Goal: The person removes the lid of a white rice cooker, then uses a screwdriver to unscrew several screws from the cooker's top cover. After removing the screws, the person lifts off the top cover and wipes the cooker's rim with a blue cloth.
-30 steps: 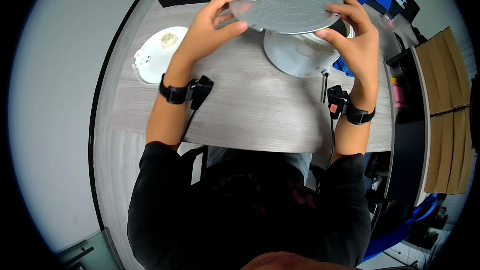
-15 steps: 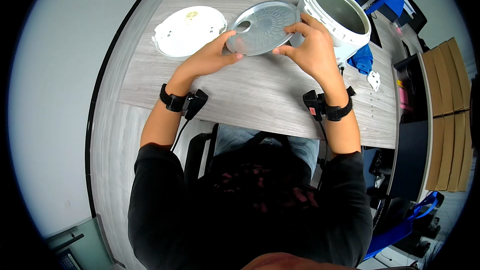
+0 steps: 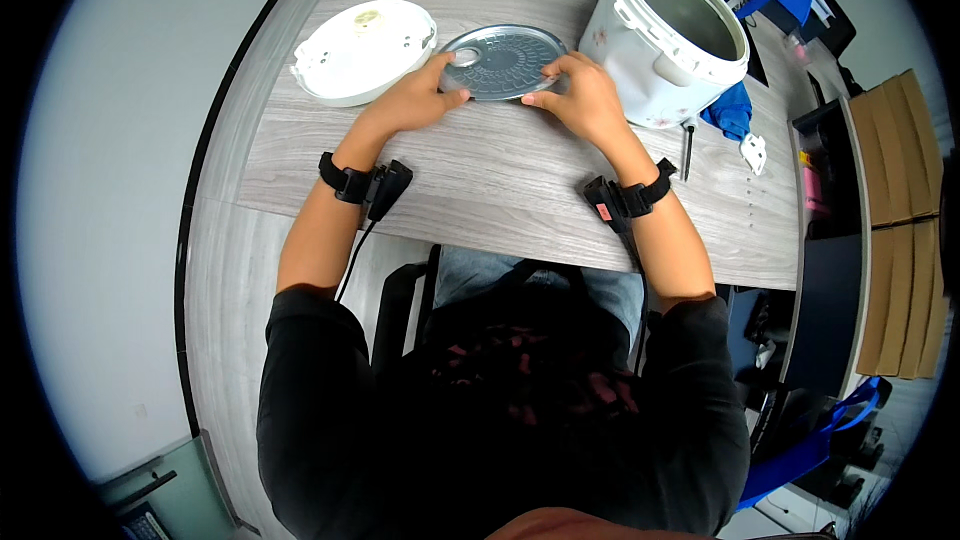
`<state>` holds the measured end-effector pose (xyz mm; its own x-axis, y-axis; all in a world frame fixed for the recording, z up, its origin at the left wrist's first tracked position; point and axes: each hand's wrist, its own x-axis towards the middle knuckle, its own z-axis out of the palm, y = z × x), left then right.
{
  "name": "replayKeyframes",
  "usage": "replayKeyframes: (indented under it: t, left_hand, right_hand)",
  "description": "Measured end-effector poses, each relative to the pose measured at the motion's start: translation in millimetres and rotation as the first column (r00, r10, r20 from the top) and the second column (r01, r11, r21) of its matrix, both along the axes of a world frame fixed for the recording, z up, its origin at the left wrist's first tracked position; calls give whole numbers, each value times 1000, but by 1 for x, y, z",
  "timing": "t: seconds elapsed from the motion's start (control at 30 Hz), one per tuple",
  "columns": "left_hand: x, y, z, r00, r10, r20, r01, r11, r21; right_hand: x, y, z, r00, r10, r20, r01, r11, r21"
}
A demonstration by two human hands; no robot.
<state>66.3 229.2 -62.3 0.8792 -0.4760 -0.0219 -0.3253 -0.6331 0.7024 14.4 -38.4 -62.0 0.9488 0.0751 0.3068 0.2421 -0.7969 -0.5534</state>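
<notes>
Metal disc looks light, stiff and probably slick, best held by opposite rim edges, where the left hand and right hand clamp it.

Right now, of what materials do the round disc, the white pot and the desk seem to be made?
Round disc: likely thin metal, shiny; its grey rim catches light.
White pot: glossy outside, plastic or painted metal; its smooth wall leaves this open.
Desk: probably wood-look laminate, matt; grey grain streaks.
</notes>
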Motion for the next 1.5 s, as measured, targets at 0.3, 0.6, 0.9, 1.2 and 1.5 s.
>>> replayKeyframes:
  t: [0.3,0.6,0.9,1.2,1.5]
  left_hand:
    - [-11,-6,14,1000,-26,6,24,973,232]
    - [-34,-38,60,1000,7,6,-9,891,455]
    - [-50,-127,81,721,-649,-243,647,756,-102]
    - [-72,-253,37,686,-692,-223,656,721,-222]
    - [-70,-290,5,811,-570,-133,563,822,-89]
  right_hand:
    - [9,1,-30,992,39,-122,-47,996,-69]
    - [-13,-9,-6,966,62,-252,-88,992,-95]
    - [-98,-109,26,971,33,-238,-2,991,131]
    - [-106,-232,-3,902,-399,-165,428,774,467]
    - [-15,-284,-30,666,-745,33,746,664,-52]
